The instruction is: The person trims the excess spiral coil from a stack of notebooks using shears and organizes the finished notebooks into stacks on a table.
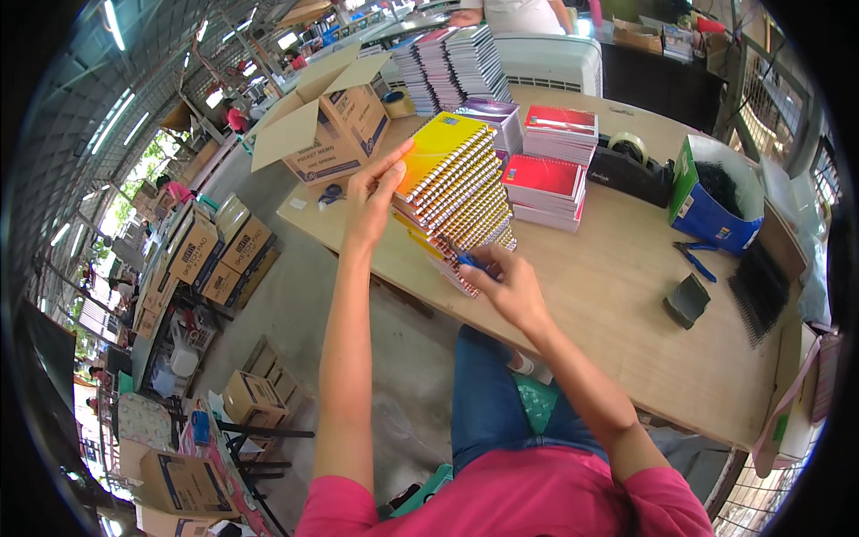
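A tall stack of spiral notebooks with yellow covers [438, 148] stands at the near left edge of the table, its coil bindings facing right and toward me. My left hand [378, 188] grips the stack's upper left side, fingers along the edge of the top notebook. Low on the bindings, my right hand [506, 285] is closed around a small blue-handled tool [469, 259]. Its tip is against the coils near the bottom; my fingers hide most of it, so its exact kind does not show.
Red notebooks [546, 179] sit right of the stack, with a tape dispenser [631, 161], blue-handled pliers [696, 259], a dark block [687, 302] and black coils [761, 291] beyond. Behind are tall notebook piles [479, 63] and an open carton [335, 130]. Scissors [332, 192] lie left.
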Motion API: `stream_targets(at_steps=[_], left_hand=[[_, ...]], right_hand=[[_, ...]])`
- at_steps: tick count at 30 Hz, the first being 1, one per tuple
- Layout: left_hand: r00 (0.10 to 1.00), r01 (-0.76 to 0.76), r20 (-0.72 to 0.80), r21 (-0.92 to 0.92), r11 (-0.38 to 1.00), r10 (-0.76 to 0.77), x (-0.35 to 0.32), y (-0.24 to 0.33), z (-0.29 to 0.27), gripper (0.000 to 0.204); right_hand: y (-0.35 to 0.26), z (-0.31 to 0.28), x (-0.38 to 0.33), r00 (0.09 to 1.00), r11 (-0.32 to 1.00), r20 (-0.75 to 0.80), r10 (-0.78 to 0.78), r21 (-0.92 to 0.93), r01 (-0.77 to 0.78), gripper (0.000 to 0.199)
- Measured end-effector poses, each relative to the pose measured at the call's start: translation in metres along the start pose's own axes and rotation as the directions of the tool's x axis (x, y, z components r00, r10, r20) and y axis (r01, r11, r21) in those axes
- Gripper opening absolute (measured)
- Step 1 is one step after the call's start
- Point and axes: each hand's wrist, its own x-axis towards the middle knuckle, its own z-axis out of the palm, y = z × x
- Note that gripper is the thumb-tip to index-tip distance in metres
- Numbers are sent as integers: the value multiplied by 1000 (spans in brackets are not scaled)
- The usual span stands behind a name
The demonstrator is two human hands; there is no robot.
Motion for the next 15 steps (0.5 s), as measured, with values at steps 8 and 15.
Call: stream_targets(at_steps=[8, 15], left_hand=[[999, 22, 28, 61, 998, -24, 4, -5, -4, 43], [1000, -21, -16, -39, 999, 20, 2, -2, 1, 37]], right_hand=[[14, 14, -16, 812, 681, -113, -572, -618, 394, 36], [15, -5, 3, 914, 879, 267, 305, 291, -378, 33]])
